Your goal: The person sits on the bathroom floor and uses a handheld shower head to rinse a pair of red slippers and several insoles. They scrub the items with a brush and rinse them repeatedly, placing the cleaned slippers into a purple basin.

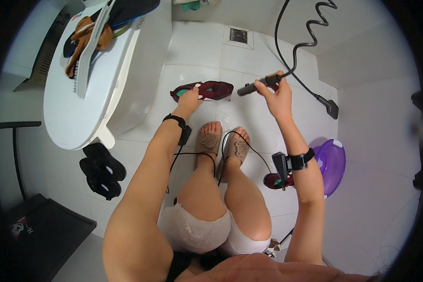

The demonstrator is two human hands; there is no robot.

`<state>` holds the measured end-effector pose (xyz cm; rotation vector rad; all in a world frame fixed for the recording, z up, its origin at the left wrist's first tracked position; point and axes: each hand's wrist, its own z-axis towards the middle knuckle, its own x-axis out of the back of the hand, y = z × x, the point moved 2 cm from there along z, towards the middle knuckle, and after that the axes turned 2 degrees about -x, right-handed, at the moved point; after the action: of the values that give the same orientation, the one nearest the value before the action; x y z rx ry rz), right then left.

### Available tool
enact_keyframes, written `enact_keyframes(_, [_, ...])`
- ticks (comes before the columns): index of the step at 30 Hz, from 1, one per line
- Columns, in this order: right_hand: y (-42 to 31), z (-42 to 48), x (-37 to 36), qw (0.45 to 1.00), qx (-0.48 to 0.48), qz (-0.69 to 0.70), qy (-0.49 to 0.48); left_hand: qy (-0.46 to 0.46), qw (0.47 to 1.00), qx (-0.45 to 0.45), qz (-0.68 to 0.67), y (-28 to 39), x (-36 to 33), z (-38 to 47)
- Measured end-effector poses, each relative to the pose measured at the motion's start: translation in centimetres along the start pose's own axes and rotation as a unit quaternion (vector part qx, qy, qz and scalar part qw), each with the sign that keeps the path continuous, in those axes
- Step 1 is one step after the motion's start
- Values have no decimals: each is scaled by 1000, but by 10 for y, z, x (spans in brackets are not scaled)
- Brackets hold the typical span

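Observation:
My left hand (191,99) grips a dark red shoe (216,90) with a green insole, held sideways low over the white tiled floor (197,42). To its right, my right hand (277,93) is closed round a dark handheld sprayer (255,85), whose nozzle end points left at the shoe's toe. A coiled black hose (296,47) runs from the sprayer up to the top right. Near the shoe the tiles look wet. A second dark red shoe (273,181) lies by my right forearm, partly hidden behind it.
A white toilet (77,123) stands at the left, a brush (88,60) and brown and black items on its lid. Black slippers (104,171) lie below it. A floor drain (238,35) is at the top, a purple basin (333,167) at the right. Black cables cross near my sandals (208,139).

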<state>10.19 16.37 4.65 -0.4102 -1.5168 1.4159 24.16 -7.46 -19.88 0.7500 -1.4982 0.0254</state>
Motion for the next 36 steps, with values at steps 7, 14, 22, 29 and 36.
enact_keyframes(7, [6,-26,21,996,-23,66,47,108,975,-23,-191,2,-19,5])
enact_keyframes(14, [-24,-24,43,981,43,154,110,15,611,128,-781,57,-1,-4])
enact_keyframes(22, [-49,-30,46,979,90,152,100,-16,403,145,-904,88,18,7])
enact_keyframes(29, [-39,-44,51,979,74,151,116,36,452,173,-874,94,10,22])
enact_keyframes(36, [-51,-26,66,975,136,106,138,38,682,68,-728,99,5,30])
